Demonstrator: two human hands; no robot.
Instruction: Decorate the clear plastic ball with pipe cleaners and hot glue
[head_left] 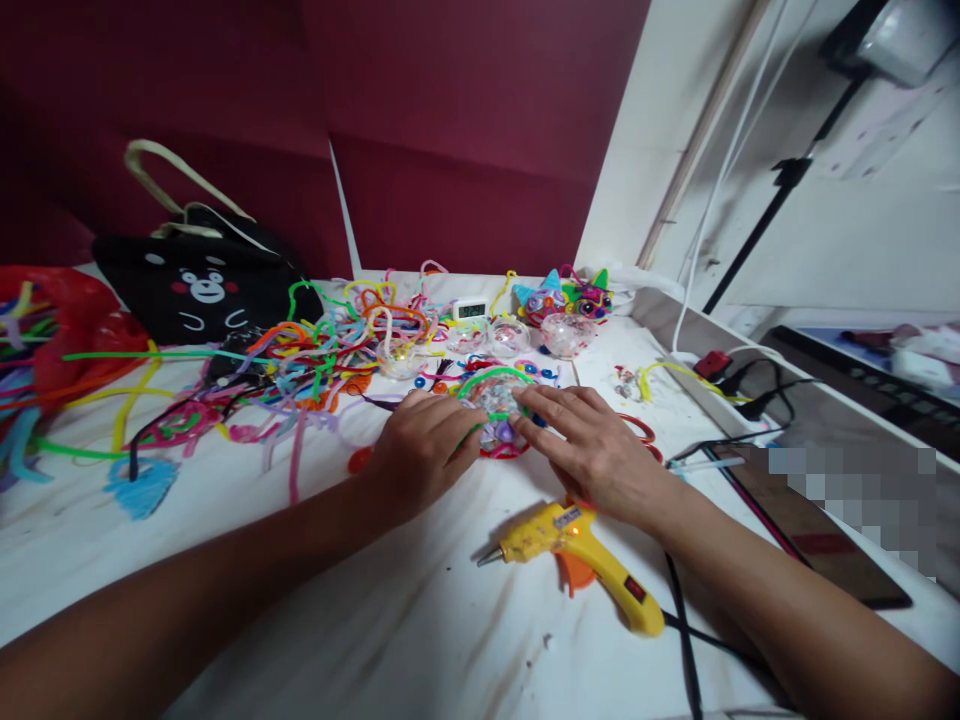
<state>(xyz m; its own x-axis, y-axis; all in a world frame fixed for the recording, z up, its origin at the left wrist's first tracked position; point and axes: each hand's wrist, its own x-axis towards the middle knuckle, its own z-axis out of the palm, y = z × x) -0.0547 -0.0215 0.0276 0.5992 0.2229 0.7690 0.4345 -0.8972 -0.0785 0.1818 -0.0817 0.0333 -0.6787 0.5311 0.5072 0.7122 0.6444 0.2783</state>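
A round decorated craft piece [499, 395] lies on the table between my hands, with a clear, shiny middle and purple and red bits along its near side. A green pipe cleaner [491, 374] curves around its far rim. My left hand [431, 450] is closed at the left edge, a green strand showing by the fingertips. From the right, my right hand [592, 450] grips the other edge, its fingers bent slightly over the rim; the thumb is hard to make out. Just nearer to me, a yellow hot glue gun [570, 545] rests on its side, its small light lit.
Tangled pipe cleaners [375, 330] spread across the back left. Clear half-spheres [510, 338], two colourful eared ornaments [562, 297] and a small digital clock [471, 310] stand behind. A black bag [202, 280] leans at the left. Cables [679, 640] and a phone-like dark slab [810, 530] lie right.
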